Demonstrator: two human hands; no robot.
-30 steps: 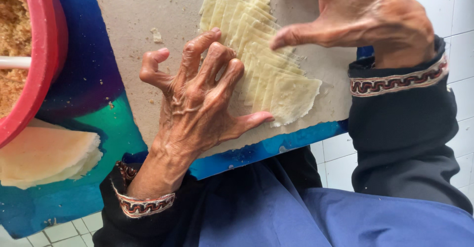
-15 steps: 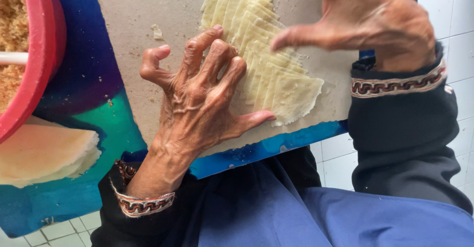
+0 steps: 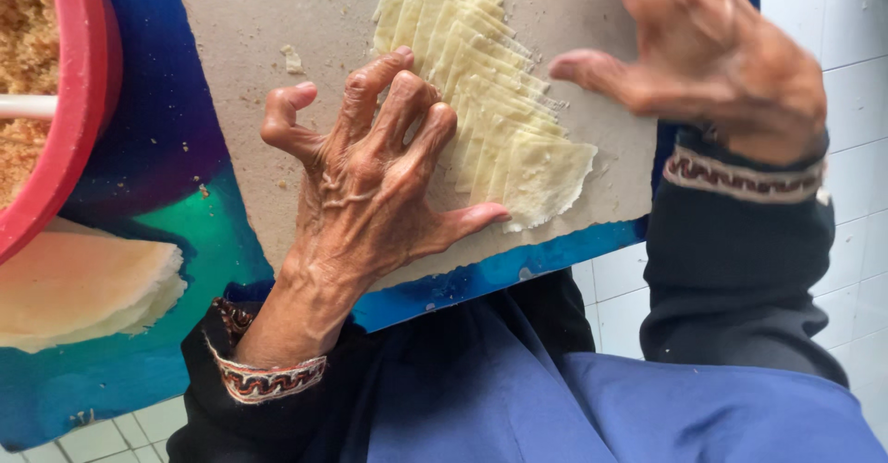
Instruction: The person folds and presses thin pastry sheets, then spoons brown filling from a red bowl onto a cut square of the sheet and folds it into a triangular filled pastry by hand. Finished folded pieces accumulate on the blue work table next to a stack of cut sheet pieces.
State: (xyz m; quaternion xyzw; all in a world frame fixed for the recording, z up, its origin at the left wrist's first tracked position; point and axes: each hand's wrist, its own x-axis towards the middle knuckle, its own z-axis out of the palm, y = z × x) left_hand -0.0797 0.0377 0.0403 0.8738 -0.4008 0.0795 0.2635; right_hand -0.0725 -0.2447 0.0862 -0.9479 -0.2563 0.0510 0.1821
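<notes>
The left hand (image 3: pixel 375 185), its grip spread wide and holding nothing, presses fingertips on the near edge of the fanned wrapper stack (image 3: pixel 486 102) on the grey board (image 3: pixel 250 47), whose long axis runs away toward the open right hand (image 3: pixel 703 51) hovering beyond.

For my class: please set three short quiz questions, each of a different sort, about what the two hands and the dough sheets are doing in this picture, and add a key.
1. True or false: the left hand presses on the fanned stack of pale dough sheets.
2. What do the sheets lie on? A. grey board B. red bowl C. floor tiles
3. Fill in: the right hand hovers ____ the sheets without gripping one.

Key: 1 true; 2 A; 3 above
</notes>
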